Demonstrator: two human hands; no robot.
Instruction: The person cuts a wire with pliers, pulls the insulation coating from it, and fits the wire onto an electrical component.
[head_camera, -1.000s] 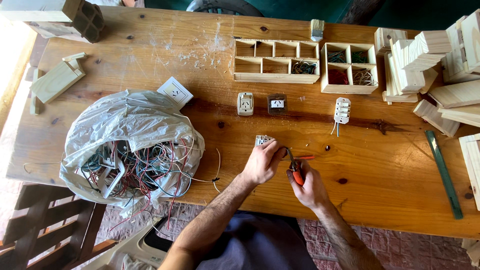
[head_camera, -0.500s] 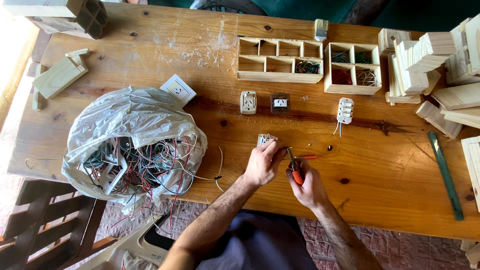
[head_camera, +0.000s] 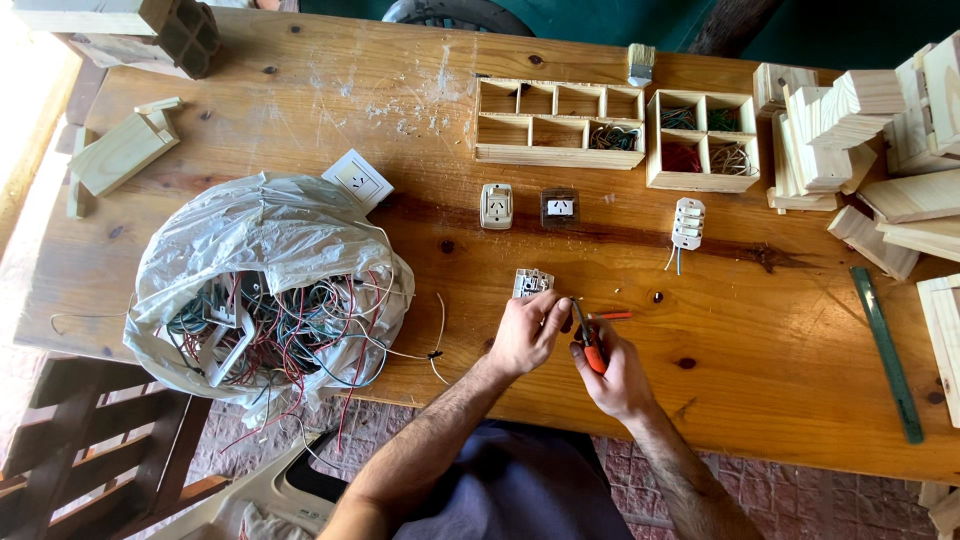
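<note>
Pinching a small white socket module (head_camera: 531, 283) at its near edge, the left hand (head_camera: 525, 332) steadies it on the wooden table (head_camera: 300, 110), while the right hand (head_camera: 612, 375) is closed around orange-handled pliers (head_camera: 588, 345) whose tip meets the module just beside the left fingertips. A slip of the pliers could nick those fingers, since they sit so close. Left of the grip lies a plastic bag of wires (head_camera: 265, 285). Whether the pliers' tip grips a wire is hidden.
</note>
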